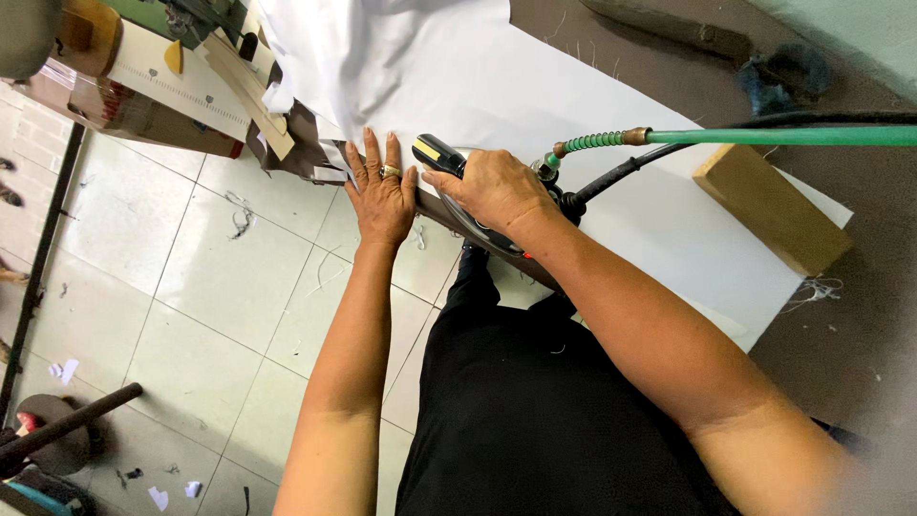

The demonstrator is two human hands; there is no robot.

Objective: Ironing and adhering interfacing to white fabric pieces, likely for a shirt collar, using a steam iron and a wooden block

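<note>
My right hand [489, 186] grips the black handle of a steam iron [441, 158] with a yellow patch, resting on a white cloth [535, 105] spread over the ironing table. A green hose [764, 136] and a black cable run from the iron's back to the right. My left hand [380, 189], wearing a ring, lies flat with fingers together on the cloth's near edge, right beside the iron. Part of the iron is hidden under my right hand.
A wooden block [769, 205] lies on the cloth at the right. The brown padded table [860, 315] extends right and back. A wooden ruler and boxes [181, 86] sit at upper left. Tiled floor [220, 287] with thread scraps lies below; a dark pipe [76, 420] at lower left.
</note>
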